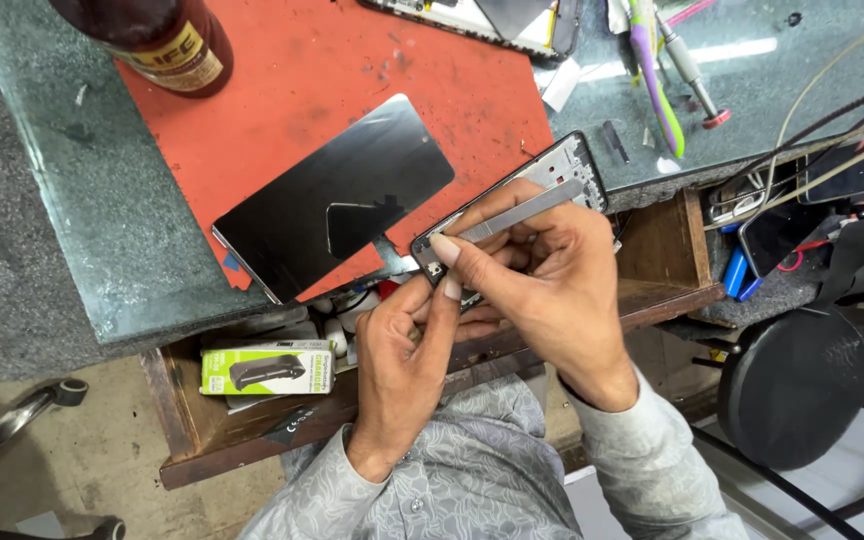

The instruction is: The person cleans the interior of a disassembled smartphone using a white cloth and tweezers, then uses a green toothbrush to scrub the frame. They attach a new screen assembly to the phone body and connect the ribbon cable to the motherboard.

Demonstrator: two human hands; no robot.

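I see two hands working over an open wooden drawer [667,245] at the edge of the table [102,230]. My left hand [402,360] holds a phone frame [512,215] from below, with its fingers [449,290] pinched on the near corner. My right hand [552,275] grips thin metal tweezers [517,212], fingers closed tight around them, and the tip sits right at that same corner of the frame.

The phone frame looks light, thin and stiff, and I think it could bend or crack if squeezed hard. The edges seem the best place to hold it, not the open middle where the small parts are. The tweezers look smooth and a bit slippery, so a firm pinch near the middle seems right.

On the red mat [302,80] lies a dark glass screen [337,200], just beside the frame, and it looks easy to scratch. A brown bottle [162,35] stands at the far corner. A purple tool [657,85] and a small screwdriver [687,65] lie on the right. A green and white box [267,368] sits in the drawer. Loose cables [822,120] hang near my right arm and could catch it.
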